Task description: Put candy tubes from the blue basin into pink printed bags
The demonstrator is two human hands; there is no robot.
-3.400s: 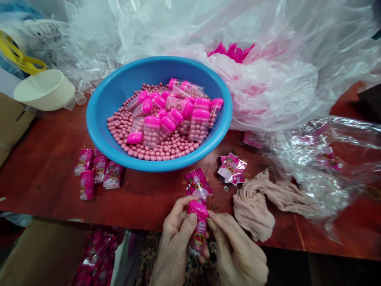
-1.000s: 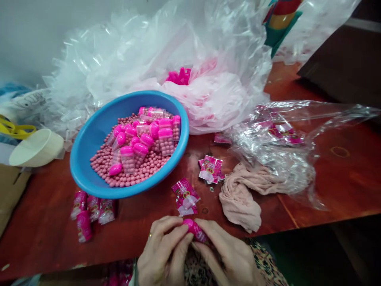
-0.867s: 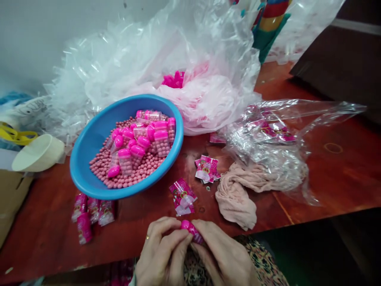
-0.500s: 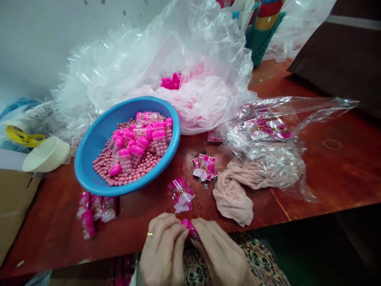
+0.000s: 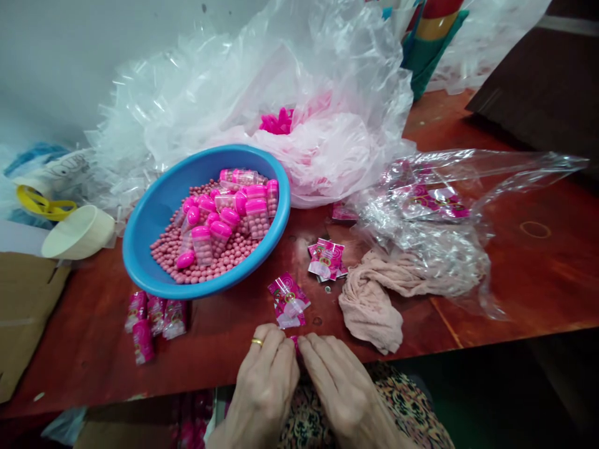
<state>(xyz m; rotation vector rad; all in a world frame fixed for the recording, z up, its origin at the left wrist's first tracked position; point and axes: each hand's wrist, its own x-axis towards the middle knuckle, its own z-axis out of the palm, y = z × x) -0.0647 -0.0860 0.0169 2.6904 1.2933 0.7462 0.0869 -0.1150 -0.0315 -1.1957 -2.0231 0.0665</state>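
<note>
At the table's front edge my left hand [image 5: 267,374] and my right hand [image 5: 334,377] are closed together, fingertips meeting. Between them a small pink container [image 5: 294,341] shows only as a sliver; the fingers cover the rest. Just beyond lie printed pink labels [image 5: 289,300], with another stack of labels [image 5: 326,259] farther back. A blue basin [image 5: 140,274] at the left holds small pink balls [image 5: 229,257] and several clear pink-capped containers [image 5: 202,244] filled with them. Several containers wrapped in pink labels [image 5: 143,340] lie on the table before the basin.
A twisted beige cloth [image 5: 372,312] lies right of my hands, against a clear plastic bag [image 5: 416,231] with labels inside. Large plastic bags [image 5: 224,81] fill the back. A white cup [image 5: 79,234], yellow tape roll [image 5: 44,202] and cardboard box [image 5: 28,312] stand left.
My hands have turned more knuckles-up and closed in over the pink container, which shows less now. The view has shifted slightly, moving the table's things a little right.
</note>
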